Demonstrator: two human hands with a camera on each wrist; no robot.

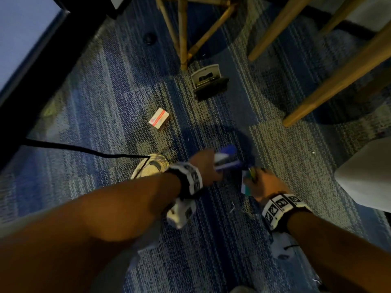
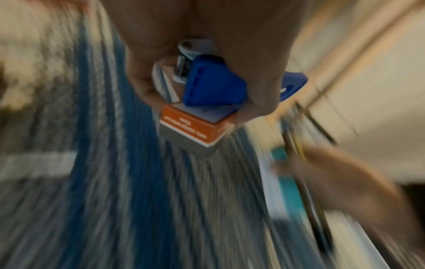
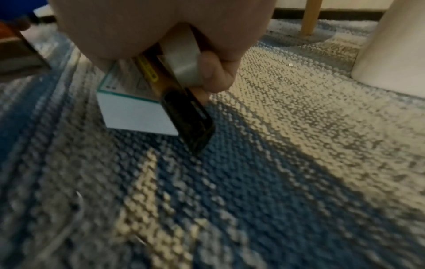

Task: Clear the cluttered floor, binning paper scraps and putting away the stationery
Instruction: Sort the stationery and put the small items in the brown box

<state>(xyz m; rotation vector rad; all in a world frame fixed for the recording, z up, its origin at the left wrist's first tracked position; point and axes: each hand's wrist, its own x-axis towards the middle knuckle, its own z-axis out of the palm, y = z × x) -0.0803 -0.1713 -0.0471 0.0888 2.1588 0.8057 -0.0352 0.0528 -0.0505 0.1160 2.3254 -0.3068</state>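
Note:
My left hand (image 1: pixel 206 167) grips a blue stapler (image 1: pixel 227 160) low over the carpet. The blurred left wrist view shows the stapler (image 2: pixel 211 85) held together with a small orange box (image 2: pixel 193 125). Just to its right, my right hand (image 1: pixel 264 182) holds a white box with a teal edge (image 1: pixel 245 185). In the right wrist view its fingers (image 3: pixel 211 72) curl round a grey tape roll (image 3: pixel 181 60), a black and yellow tool (image 3: pixel 190 120) and the white box (image 3: pixel 135 109). On the carpet ahead lie a red and white small box (image 1: pixel 158 119) and a grey hole punch (image 1: pixel 208 80).
Wooden chair legs (image 1: pixel 338 81) cross the upper right and bamboo legs (image 1: pixel 183 32) stand at the top centre. A black cable (image 1: pixel 84 149) runs in from the left to my shoe (image 1: pixel 150 167). A white rounded object (image 1: pixel 366 176) stands at the right.

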